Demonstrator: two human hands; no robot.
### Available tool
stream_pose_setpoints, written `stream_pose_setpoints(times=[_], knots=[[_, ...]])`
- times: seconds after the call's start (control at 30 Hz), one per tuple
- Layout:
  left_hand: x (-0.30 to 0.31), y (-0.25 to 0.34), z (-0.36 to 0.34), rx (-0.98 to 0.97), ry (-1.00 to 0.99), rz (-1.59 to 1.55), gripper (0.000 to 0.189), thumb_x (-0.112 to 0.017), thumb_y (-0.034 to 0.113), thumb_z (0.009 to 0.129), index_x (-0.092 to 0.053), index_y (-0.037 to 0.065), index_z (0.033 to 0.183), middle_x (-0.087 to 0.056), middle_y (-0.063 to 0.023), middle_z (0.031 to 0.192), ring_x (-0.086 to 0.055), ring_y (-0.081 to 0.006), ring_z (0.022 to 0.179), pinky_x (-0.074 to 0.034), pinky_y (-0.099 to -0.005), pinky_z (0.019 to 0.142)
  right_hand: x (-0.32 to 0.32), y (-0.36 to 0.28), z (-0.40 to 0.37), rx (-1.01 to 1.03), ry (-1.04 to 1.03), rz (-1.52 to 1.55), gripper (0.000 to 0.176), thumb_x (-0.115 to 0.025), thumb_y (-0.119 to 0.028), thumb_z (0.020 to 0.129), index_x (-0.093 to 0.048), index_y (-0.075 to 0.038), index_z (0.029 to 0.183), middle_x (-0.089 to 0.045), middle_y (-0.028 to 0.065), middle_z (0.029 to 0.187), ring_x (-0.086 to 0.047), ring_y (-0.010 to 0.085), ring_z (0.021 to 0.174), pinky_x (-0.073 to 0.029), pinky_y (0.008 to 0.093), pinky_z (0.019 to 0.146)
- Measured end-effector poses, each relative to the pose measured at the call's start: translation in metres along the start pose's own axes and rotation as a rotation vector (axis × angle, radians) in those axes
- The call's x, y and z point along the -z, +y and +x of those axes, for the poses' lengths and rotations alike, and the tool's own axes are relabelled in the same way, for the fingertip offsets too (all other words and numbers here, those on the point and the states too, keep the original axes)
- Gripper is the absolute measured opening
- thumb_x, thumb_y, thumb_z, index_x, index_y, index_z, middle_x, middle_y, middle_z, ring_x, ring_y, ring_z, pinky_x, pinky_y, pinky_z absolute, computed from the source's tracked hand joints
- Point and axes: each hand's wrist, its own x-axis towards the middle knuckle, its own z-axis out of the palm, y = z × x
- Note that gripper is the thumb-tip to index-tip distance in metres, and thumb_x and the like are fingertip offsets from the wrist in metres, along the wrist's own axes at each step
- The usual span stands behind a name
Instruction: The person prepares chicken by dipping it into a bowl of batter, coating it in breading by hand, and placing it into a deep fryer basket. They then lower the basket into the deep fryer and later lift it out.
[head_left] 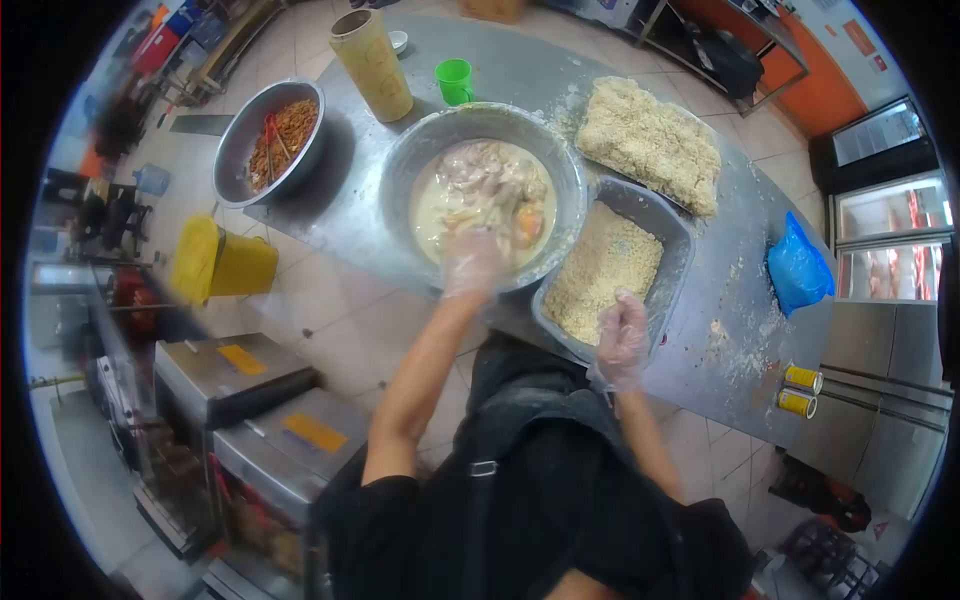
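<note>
My left hand (472,265), in a clear plastic glove, reaches into the large metal bowl (400,215) of pale batter with pieces of raw meat (490,180). Its fingers are down at the batter and hidden, so what they hold does not show. Over the right part of the grey tub (668,225) is my right hand (624,340), also gloved, with its fingers curled together. Crumbly pale breading (605,270) lies in that tub. Whether anything is between the right fingers is too small to tell.
Behind the tub sits a tray heaped with coated pieces (650,140). A green cup (454,80), a wrap roll (372,70) and a bowl of reddish food (290,140) stand farther back and left. At right are a blue bag (798,265) and two yellow cans (800,390).
</note>
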Motion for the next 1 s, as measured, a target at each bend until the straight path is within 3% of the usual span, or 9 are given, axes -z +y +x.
stream_pose_setpoints(times=[0.17,0.3,0.37,0.47,0.6,0.67,0.7,0.77,1.0], knots=[[0.005,0.01,0.037,0.223,-0.119,-0.161,0.028,-0.049,0.021,0.085,-0.067,0.0,0.083,-0.067,-0.019,0.087,-0.065,-0.0344,0.084,-0.05,-0.047,0.073,-0.003,-0.012,0.026,-0.089,-0.034,0.06,0.029,-0.054,-0.002,0.092,-0.048,-0.001,0.121,-0.054,0.0041,0.088,-0.052,0.0113,0.081,-0.045,0.0265,0.074],[-0.043,-0.061,0.03,-0.105,0.055,0.083,0.026,-0.054,0.028,0.088,-0.066,0.007,0.079,-0.063,-0.0141,0.074,-0.062,-0.0287,0.068,-0.047,-0.0454,0.059,0.003,-0.015,0.045,-0.039,0.0,0.12,0.029,-0.052,-0.001,0.093,-0.048,-0.002,0.122,-0.051,0.0008,0.084,-0.048,0.009,0.076,-0.043,0.0235,0.072],[0.011,-0.062,0.011,0.178,-0.124,-0.276,0.021,-0.051,0.025,0.09,-0.064,0.009,0.086,-0.06,-0.0126,0.074,-0.058,-0.0272,0.066,-0.045,-0.0434,0.057,0.009,-0.009,0.046,-0.096,0.023,0.151,0.029,-0.052,-0.001,0.094,-0.048,-0.002,0.122,-0.051,0.0007,0.084,-0.048,0.0087,0.076,-0.043,0.0231,0.071],[0.035,-0.077,-0.022,0.348,-0.005,-0.443,0.039,-0.045,0.037,0.094,-0.067,0.005,0.089,-0.065,-0.0184,0.08,-0.063,-0.0349,0.074,-0.046,-0.0467,0.069,0.022,0.001,0.05,-0.129,0.058,0.118,0.027,-0.052,-0.002,0.094,-0.048,-0.002,0.121,-0.051,0.0007,0.084,-0.048,0.0081,0.076,-0.043,0.0224,0.071],[0.009,-0.109,-0.044,0.388,-0.131,-0.412,0.033,-0.05,0.034,0.093,-0.065,0.005,0.093,-0.063,-0.0126,0.075,-0.062,-0.0272,0.067,-0.047,-0.0398,0.064,0.036,0.001,0.053,-0.157,0.06,0.07,0.025,-0.051,-0.003,0.095,-0.049,-0.001,0.12,-0.052,0.001,0.086,-0.048,0.0075,0.077,-0.043,0.0217,0.071],[0.008,-0.118,-0.052,-0.091,0.103,-0.182,0.029,-0.054,0.031,0.093,-0.063,0.004,0.095,-0.057,-0.0055,0.069,-0.054,-0.0168,0.055,-0.043,-0.0306,0.053,0.049,0.012,0.056,-0.163,0.097,0.063,0.024,-0.051,-0.004,0.095,-0.05,-0.001,0.119,-0.052,0.0011,0.086,-0.049,0.0076,0.076,-0.043,0.0218,0.071],[0.025,-0.109,-0.055,-0.092,0.092,-0.174,0.029,-0.054,0.031,0.093,-0.063,0.004,0.095,-0.057,-0.0055,0.069,-0.054,-0.0168,0.055,-0.043,-0.0306,0.053,0.053,0.014,0.054,-0.16,0.134,0.044,0.024,-0.051,-0.005,0.096,-0.05,0.0,0.119,-0.052,0.0012,0.086,-0.049,0.0077,0.076,-0.043,0.0219,0.071],[0.083,-0.068,-0.054,0.906,-0.272,-1.286,0.027,-0.056,0.03,0.093,-0.061,0.004,0.096,-0.051,-0.0003,0.067,-0.044,-0.0094,0.048,-0.034,-0.0248,0.044,0.063,0.007,0.053,-0.245,0.176,0.005,0.023,-0.05,-0.007,0.097,-0.051,0.0,0.118,-0.052,0.0014,0.086,-0.048,0.0077,0.078,-0.043,0.0217,0.073],[0.126,-0.019,-0.068,0.898,-0.405,-1.287,0.029,-0.057,0.033,0.092,-0.062,0.004,0.093,-0.048,0.0008,0.064,-0.036,-0.0053,0.045,-0.024,-0.0206,0.04,0.091,0.029,0.037,-0.275,0.299,-0.094,0.02,-0.05,-0.01,0.097,-0.053,-0.001,0.115,-0.051,-0.0005,0.084,-0.048,0.008,0.075,-0.042,0.0221,0.069]])
